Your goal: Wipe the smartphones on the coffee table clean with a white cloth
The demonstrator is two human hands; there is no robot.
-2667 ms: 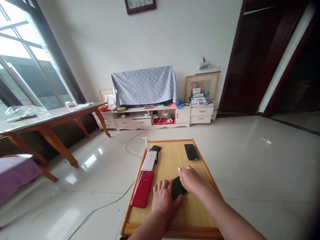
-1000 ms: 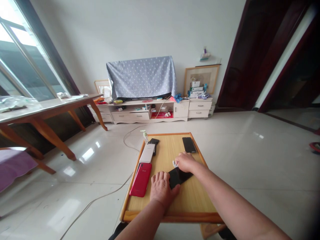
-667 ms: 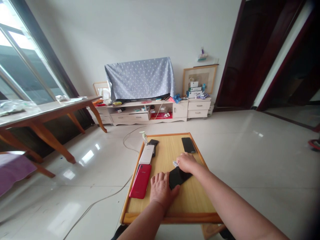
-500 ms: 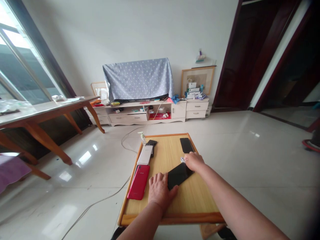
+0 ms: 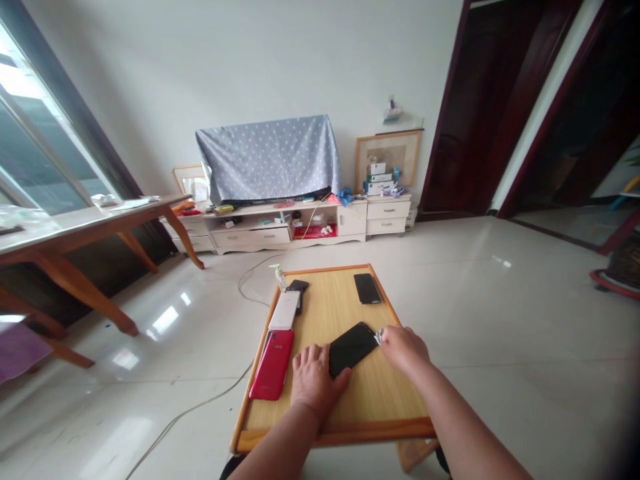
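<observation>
A black smartphone (image 5: 353,348) lies screen up and slanted on the small wooden table (image 5: 325,293). My left hand (image 5: 313,383) steadies its near left end, thumb along the lower edge and fingers at the upper corner. At the phone's far right end, my right hand (image 5: 406,348) is closed round a small crumpled white cloth (image 5: 379,336), which touches or hovers by the edge; I cannot tell which. Left of my left hand lies a red phone (image 5: 271,365), back up, with a white phone (image 5: 284,311) beyond it. Another black phone (image 5: 367,289) rests at the far right.
A clear pump bottle (image 5: 281,279) stands at the table's far left corner, beside dark phones (image 5: 300,286). A raised wooden rim (image 5: 370,435) borders the tabletop. A cable (image 5: 200,400) runs across the floor on the left. A low white cabinet (image 5: 353,223) stands against the wall.
My right hand has moved right and nearer with the white cloth, uncovering the phone's far end. My left hand stays on the phone. The view has shifted slightly.
</observation>
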